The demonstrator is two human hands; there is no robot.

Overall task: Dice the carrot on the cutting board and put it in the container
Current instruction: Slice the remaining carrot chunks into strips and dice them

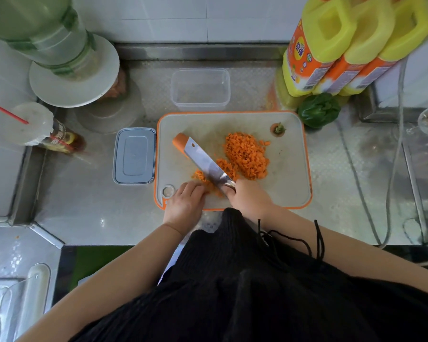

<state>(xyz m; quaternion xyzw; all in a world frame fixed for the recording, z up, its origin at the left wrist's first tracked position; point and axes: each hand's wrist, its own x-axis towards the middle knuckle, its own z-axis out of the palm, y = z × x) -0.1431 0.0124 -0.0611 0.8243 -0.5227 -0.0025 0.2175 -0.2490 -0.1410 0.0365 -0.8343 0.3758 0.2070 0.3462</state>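
Observation:
A pile of diced carrot (pixel 246 155) lies on the white, orange-rimmed cutting board (pixel 289 169). My right hand (pixel 247 198) grips the handle of a knife (pixel 203 161) whose blade runs up and left across the board. A few uncut carrot strips (pixel 200 176) lie just left of the blade. My left hand (pixel 187 199) has its fingers curled down on them at the board's near left. The cut-off carrot top (pixel 278 129) sits at the board's far right. The clear plastic container (pixel 200 88) stands behind the board with nothing visible in it.
The container's grey lid (pixel 134 156) lies left of the board. Yellow oil bottles (pixel 351 45) and a green pepper (pixel 318 110) stand at the back right. A white plate with a green bottle (pixel 67 70) and a sauce bottle (pixel 59 138) are at the left. Cables (pixel 361 183) trail at the right.

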